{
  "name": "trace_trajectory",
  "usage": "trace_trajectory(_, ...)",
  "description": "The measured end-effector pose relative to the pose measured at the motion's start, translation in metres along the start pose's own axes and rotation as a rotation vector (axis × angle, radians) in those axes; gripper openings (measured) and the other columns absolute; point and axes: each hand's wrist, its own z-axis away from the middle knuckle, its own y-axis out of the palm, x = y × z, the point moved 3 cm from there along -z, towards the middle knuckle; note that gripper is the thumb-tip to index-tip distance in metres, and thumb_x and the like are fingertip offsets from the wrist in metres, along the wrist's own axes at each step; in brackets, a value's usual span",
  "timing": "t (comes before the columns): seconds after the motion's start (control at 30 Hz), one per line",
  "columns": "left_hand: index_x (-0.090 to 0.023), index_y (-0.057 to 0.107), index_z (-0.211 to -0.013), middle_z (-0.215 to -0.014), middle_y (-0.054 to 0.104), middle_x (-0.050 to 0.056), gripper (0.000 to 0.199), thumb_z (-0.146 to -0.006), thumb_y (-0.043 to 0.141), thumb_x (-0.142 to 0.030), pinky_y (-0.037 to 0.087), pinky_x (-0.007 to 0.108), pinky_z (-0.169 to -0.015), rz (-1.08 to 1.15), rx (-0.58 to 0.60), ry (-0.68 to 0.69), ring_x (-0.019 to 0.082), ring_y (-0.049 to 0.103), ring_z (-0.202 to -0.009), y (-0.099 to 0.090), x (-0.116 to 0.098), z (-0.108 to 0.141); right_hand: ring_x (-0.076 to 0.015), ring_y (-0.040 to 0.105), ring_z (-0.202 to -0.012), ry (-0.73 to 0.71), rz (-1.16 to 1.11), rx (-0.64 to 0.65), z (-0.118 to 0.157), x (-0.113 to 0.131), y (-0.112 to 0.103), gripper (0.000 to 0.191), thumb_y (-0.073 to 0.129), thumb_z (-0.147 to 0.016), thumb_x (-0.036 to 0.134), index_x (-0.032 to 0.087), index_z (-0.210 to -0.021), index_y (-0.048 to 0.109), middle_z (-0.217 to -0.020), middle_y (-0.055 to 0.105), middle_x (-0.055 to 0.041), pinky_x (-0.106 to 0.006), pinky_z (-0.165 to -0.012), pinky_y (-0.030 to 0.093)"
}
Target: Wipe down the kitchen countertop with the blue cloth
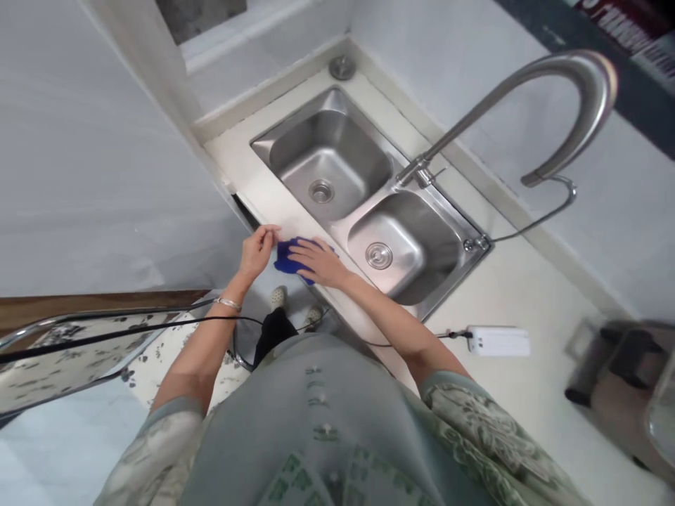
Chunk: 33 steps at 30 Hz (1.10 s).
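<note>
A blue cloth (286,258) lies bunched at the front edge of the pale countertop (290,218). My right hand (320,262) is spread flat over the cloth, pressing it against the edge. Just left of the cloth, my left hand (257,251) has its thumb and fingertips together near the counter edge; anything between them is too small to make out. Beyond both hands is a steel sink with two basins, the left basin (337,169) and the right basin (406,242).
A tall curved faucet (474,105) rises behind the sink. A white power bank (498,341) with a black cable sits on the counter at right, near a brown appliance (622,393). A metal-framed chair (63,351) stands at left. A round steel lid (342,67) is in the far corner.
</note>
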Motion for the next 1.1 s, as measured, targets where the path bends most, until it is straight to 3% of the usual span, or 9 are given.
trace_trajectory(0.13,-0.013,0.068,-0.113,-0.085,0.072,0.004,0.032,-0.100,0.043,-0.028,0.046,0.021,-0.074,-0.066,0.121,0.013,0.010,0.061,-0.075,0.035,-0.009,-0.020,-0.0258,0.031,-0.151,0.058,-0.027,-0.031,0.063,0.001,-0.001,0.043,0.045,-0.104,0.039,0.023,-0.142,0.056,-0.154,0.051,-0.0059,-0.053,-0.124,0.017)
trace_trajectory(0.27,-0.015,0.070,-0.113,-0.088,0.074,0.003,0.031,-0.096,0.044,-0.020,0.042,0.021,-0.068,-0.236,0.267,-0.075,0.010,0.057,-0.067,0.069,-0.008,-0.030,-0.0274,0.034,-0.150,0.111,-0.074,-0.082,0.135,0.008,-0.001,0.040,0.051,-0.101,0.035,0.023,-0.139,0.058,-0.150,0.056,-0.0078,-0.056,-0.123,0.018)
trace_trajectory(0.47,-0.025,0.071,-0.117,-0.096,0.076,0.000,0.035,-0.096,0.043,-0.021,0.040,0.025,-0.072,-0.517,0.104,-0.234,0.016,0.064,-0.084,0.091,-0.020,-0.034,-0.0264,0.031,-0.152,0.242,-0.127,-0.045,0.222,0.027,-0.003,0.043,0.056,-0.098,0.033,0.022,-0.140,0.056,-0.153,0.053,-0.0096,-0.054,-0.124,0.017)
trace_trajectory(0.57,-0.026,0.072,-0.115,-0.096,0.076,0.002,0.036,-0.095,0.043,-0.024,0.038,0.027,-0.071,-0.603,0.063,-0.282,0.020,0.063,-0.087,0.096,-0.025,-0.035,-0.0247,0.031,-0.152,0.267,-0.155,-0.032,0.225,0.027,-0.004,0.043,0.058,-0.098,0.032,0.022,-0.139,0.056,-0.153,0.052,-0.0089,-0.052,-0.124,0.019)
trace_trajectory(0.73,-0.025,0.074,-0.111,-0.088,0.071,0.009,0.037,-0.095,0.041,-0.029,0.036,0.031,-0.070,-0.766,-0.025,-0.272,0.025,0.059,-0.082,0.101,-0.026,-0.037,-0.0261,0.039,-0.147,0.418,-0.209,-0.158,0.175,-0.002,0.002,0.039,0.062,-0.094,0.024,0.023,-0.134,0.061,-0.148,0.057,-0.0082,-0.051,-0.117,0.031)
trace_trajectory(0.83,-0.025,0.074,-0.111,-0.084,0.069,0.010,0.037,-0.094,0.041,-0.030,0.034,0.032,-0.068,-0.819,-0.038,-0.264,0.025,0.059,-0.080,0.103,-0.026,-0.039,-0.0260,0.053,-0.133,0.573,-0.385,-0.348,0.156,-0.031,-0.005,0.038,0.061,-0.093,0.024,0.022,-0.131,0.063,-0.140,0.064,-0.0094,-0.047,-0.111,0.040)
trace_trajectory(0.9,-0.026,0.074,-0.110,-0.082,0.068,0.009,0.037,-0.094,0.041,-0.031,0.034,0.032,-0.067,-0.843,-0.048,-0.263,0.025,0.058,-0.078,0.103,-0.027,-0.040,-0.0244,0.062,-0.119,0.735,-0.571,-0.558,0.165,-0.052,-0.019,0.038,0.057,-0.095,0.031,0.020,-0.131,0.064,-0.129,0.070,-0.0089,-0.042,-0.106,0.046)
trace_trajectory(1.0,-0.026,0.074,-0.108,-0.081,0.068,0.009,0.036,-0.093,0.042,-0.031,0.033,0.032,-0.066,-0.861,-0.059,-0.271,0.025,0.058,-0.076,0.103,-0.028,-0.042,-0.0240,0.066,-0.107,1.007,-0.780,-0.941,0.217,-0.080,-0.052,0.046,0.055,-0.093,0.049,0.019,-0.127,0.067,-0.115,0.074,-0.0056,-0.039,-0.100,0.050)
trace_trajectory(1.1,-0.026,0.074,-0.107,-0.079,0.067,0.008,0.036,-0.093,0.042,-0.032,0.034,0.031,-0.065,-0.864,-0.045,-0.295,0.024,0.056,-0.073,0.103,-0.029,-0.043,-0.0258,0.065,-0.107,1.176,-0.753,-1.262,0.294,-0.099,-0.092,0.059,0.058,-0.087,0.062,0.016,-0.124,0.067,-0.114,0.074,-0.0073,-0.041,-0.100,0.050)
